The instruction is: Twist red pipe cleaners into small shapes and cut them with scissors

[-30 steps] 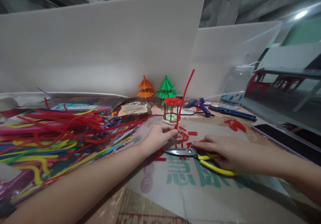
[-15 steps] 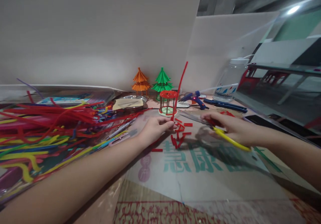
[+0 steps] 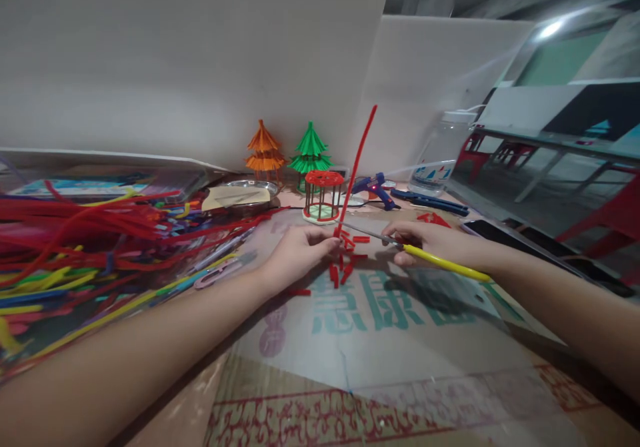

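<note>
While the left hand (image 3: 303,255) pinches a long, thin, fuzzy red strip (image 3: 359,157) near its lower end, thumb and fingertips closed together, the right hand (image 3: 431,243) curls around a pair of metal scissors with yellow handles (image 3: 440,262). The strip rises from the left fingertips, leaning right, near a small open-sided model with a red ring top and brown posts (image 3: 324,179). Short, straight red pieces (image 3: 361,239) lie scattered between the hands.

The step in hand looks like snipping the strip into short lengths. The blade tips appear to reach it just above the left fingertips; whether it lies between them, or how wide they stand, cannot be told. A clean cut would call for a steady pinch, blades square across the strip, and fingertips kept clear.
</note>
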Action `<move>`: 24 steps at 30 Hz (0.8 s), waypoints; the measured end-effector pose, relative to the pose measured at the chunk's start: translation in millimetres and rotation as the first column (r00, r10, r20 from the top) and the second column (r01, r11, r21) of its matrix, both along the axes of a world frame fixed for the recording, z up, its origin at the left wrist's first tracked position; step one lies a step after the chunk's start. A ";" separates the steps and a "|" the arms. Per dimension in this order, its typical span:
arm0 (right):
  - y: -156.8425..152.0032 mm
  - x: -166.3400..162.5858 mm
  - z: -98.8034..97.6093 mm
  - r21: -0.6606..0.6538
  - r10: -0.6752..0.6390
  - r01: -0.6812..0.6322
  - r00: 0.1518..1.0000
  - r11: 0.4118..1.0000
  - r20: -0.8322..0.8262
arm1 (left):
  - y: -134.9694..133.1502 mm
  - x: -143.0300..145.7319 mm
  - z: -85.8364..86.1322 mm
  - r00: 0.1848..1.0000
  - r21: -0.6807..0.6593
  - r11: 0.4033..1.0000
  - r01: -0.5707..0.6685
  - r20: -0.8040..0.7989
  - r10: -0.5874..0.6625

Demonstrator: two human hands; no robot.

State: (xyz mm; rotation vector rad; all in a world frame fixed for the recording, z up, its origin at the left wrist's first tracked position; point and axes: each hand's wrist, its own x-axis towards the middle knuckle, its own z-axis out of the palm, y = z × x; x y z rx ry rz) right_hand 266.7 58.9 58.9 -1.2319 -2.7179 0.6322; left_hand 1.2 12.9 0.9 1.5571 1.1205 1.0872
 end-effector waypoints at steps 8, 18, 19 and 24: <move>-4.5 -6.8 1.1 -0.075 -0.012 0.012 1.000 0.997 -0.003 | -2.4 0.8 1.7 1.000 0.038 0.999 0.004 -0.014 -0.004; -7.7 -9.4 1.5 -0.082 -0.009 0.011 1.000 0.997 0.018 | -1.4 -0.5 -0.7 1.000 0.052 0.999 0.014 -0.016 -0.014; -7.4 -9.2 1.2 -0.091 -0.001 0.001 1.000 0.996 0.007 | -1.2 -0.7 -1.2 1.000 0.058 0.998 0.023 -0.017 -0.022; -7.0 -8.7 0.0 -0.124 0.039 -0.043 0.999 0.991 -0.035 | -1.5 -0.3 -1.0 0.999 0.061 0.998 0.031 -0.017 -0.030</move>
